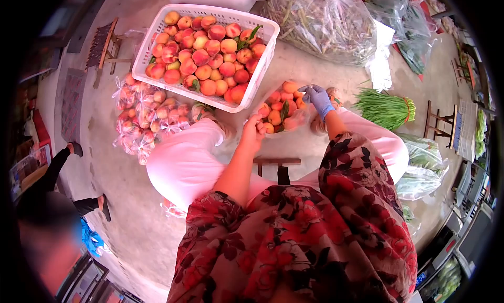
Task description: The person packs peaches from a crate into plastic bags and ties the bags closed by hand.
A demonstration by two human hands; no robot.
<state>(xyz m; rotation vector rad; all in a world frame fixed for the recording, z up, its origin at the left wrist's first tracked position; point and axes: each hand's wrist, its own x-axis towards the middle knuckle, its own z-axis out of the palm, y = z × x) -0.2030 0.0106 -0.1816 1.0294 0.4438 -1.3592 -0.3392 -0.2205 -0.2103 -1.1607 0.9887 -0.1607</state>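
Between my knees, a clear plastic bag (283, 107) holds several peaches and a green leaf. My bare left hand (254, 126) is closed on the bag's left edge. My right hand (318, 99), in a thin purple-grey glove, has its fingers pinched together at the bag's upper right edge. Just beyond my left hand stands a white plastic crate (242, 104) full of red and orange peaches (201, 57), some with leaves. Several tied clear bags of peaches (152, 114) lie on the floor left of my left knee.
A large bag of green stalks (325, 27) lies beyond, with a bundle of long green vegetables (386, 108) at the right. Small stools (440, 123) stand at the right and upper left. Another person (52, 219) is at the far left.
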